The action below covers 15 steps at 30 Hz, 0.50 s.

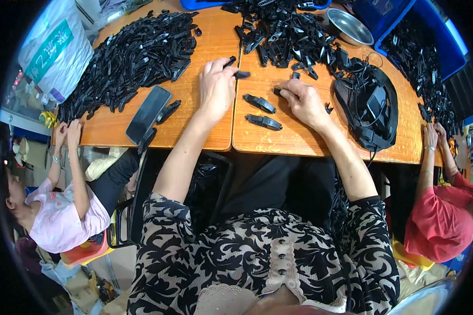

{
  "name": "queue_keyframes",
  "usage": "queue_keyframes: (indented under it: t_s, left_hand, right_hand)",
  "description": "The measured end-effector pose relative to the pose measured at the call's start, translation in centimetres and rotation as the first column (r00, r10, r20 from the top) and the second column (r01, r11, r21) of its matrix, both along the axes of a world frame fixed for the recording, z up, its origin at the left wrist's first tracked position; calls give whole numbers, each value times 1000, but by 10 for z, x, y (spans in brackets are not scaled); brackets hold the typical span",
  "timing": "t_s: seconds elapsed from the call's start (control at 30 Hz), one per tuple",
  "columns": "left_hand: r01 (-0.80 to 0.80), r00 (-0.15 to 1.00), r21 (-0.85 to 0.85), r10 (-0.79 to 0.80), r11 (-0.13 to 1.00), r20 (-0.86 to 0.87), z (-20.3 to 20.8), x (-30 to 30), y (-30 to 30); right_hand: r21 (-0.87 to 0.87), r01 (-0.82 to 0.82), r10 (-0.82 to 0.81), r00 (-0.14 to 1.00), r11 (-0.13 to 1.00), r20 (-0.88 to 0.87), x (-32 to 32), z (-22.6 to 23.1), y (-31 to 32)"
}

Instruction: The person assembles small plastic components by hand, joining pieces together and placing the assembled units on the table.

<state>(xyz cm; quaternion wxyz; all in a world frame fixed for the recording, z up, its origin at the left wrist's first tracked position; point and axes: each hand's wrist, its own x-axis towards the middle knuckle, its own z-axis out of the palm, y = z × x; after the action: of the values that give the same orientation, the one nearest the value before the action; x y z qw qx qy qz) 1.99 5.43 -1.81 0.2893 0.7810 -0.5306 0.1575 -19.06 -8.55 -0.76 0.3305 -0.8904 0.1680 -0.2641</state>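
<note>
Both my hands are over the wooden table. My left hand (217, 86) is closed, its fingertips on a small black plastic part (242, 75); another black piece (229, 62) shows just beyond its fingers. My right hand (304, 103) pinches a small black plastic piece (277, 92), partly hidden by the fingers. Between the hands lie two long black plastic parts, one (259, 103) above the other (264, 122). A small dark part (296, 75) lies just beyond my right hand, and a tiny black piece (328, 108) beside its wrist.
Large heaps of black parts cover the table's far left (136, 55) and far middle (286, 34). A smartphone (148, 114) lies left, a mesh bag with cables (367, 105) right. Beyond are a metal bowl (350, 26) and blue bin (436, 42). Co-workers sit at both sides.
</note>
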Motion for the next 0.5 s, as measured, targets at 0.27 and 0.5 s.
queue_keyframes:
  t_s: [0.27,0.5]
  left_hand:
    - [342,934,26,-336,939,-120,7,-31,-8]
    - [353,855,-110,-368,929,-366,1,-35,-11]
  right_hand:
    - [-253,179,-188,982,951,-12,-8,-10,-14]
    - [-147,167,-172,985,975,-22,-8,-7,-24]
